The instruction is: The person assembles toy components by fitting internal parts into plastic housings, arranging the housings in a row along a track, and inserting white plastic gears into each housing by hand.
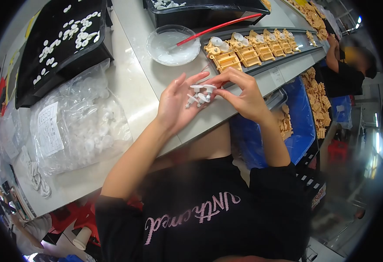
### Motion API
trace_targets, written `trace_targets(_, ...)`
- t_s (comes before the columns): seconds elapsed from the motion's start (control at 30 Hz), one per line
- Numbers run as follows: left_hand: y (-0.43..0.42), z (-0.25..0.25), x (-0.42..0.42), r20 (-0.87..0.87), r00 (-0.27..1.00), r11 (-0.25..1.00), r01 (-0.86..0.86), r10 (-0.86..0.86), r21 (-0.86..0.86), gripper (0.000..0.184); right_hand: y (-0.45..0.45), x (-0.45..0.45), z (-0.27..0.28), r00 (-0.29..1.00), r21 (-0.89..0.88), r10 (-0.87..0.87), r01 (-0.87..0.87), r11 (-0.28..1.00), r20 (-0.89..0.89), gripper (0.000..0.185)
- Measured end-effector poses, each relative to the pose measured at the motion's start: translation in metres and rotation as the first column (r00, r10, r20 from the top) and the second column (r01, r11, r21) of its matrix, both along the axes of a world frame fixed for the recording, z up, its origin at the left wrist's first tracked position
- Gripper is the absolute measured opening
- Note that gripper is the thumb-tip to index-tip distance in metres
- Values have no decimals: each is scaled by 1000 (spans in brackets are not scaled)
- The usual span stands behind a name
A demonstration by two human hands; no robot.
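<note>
My left hand [177,105] is turned palm up over the table. It cradles several small white plastic parts [192,100], each with a round disc and a short stem. From the right, my right hand [246,95] reaches over that palm, its thumb and fingertips pinching one white disc-and-stem part [209,88]. Just beyond the hands stands a clear bowl [153,54] of whitish, glossy paste, with a red stick [219,29] resting in it. To its right, a row of yellow plastic housings [249,56] lies on a grey rail, several topped with white parts.
At the left, a black tray [25,87] holds scattered white parts, beside a clear labelled bag [73,150] of more. Another black bin [165,17] stands at the back. A blue crate [302,144] with yellow housings is at the right, where another person [346,74] works.
</note>
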State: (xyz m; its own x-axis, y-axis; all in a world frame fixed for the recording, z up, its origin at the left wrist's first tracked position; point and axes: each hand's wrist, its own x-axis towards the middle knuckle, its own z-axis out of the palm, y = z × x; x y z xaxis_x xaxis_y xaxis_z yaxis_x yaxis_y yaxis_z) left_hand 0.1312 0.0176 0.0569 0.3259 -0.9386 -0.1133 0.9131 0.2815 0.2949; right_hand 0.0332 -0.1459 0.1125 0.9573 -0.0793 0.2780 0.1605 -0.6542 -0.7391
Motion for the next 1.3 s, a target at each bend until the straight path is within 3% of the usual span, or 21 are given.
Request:
trace_targets(0.17, 0, 1, 1, -54, 999, 1000, -7, 7, -10, 58, -16, -2, 2, 997, 34, -72, 71, 997, 25, 12)
trace_targets(0.27, 0, 2, 0, -86, 996, 1000, -10, 8, -17, 58, -50, 2, 8, 959, -18, -233, 239, 971, 158, 8)
trace_targets(0.33, 0, 1, 0, -90, 996, 1000, -9, 7, -23, 58, -81, 7, 9, 864, -179, -403, 466, 866, 300, 7)
trace_targets(0.4, 0, 2, -1, -84, 996, 1000, -11, 10, -14, 58, -132, 19, 2, 762, -148, -493, 593, 791, 419, 7)
trace_targets(0.5, -1, 3, 0, -75, 997, 1000, -8, 7, -15, 58, -168, 32, -9, 755, -225, -487, 617, 754, 438, 8)
trace_targets(0.53, -1, 3, 0, -76, 997, 1000, -7, 6, -15, 58, -176, 36, -11, 784, -331, -419, 588, 738, 458, 8)
trace_targets(0.63, -1, 2, 1, -79, 997, 1000, -10, 9, -12, 58, -177, 41, -10, 839, -528, -365, 539, 656, 403, 9)
trace_targets(0.73, -1, 3, 1, -75, 997, 1000, -8, 7, -7, 58, -182, 42, -14, 878, -598, -345, 479, 643, 332, 11)
trace_targets(1.03, -1, 2, 1, -87, 996, 1000, -6, 6, -7, 58, -177, 35, 0, 942, -631, -306, 323, 706, 140, 12)
trace_targets(1.23, -1, 1, 1, -71, 997, 1000, -9, 8, -14, 58, -172, 34, -4, 936, -523, -326, 344, 780, 130, 17)
trace_targets(1.3, -1, 1, 1, -64, 998, 1000, -8, 7, -19, 58, -169, 34, -6, 926, -527, -313, 378, 761, 211, 17)
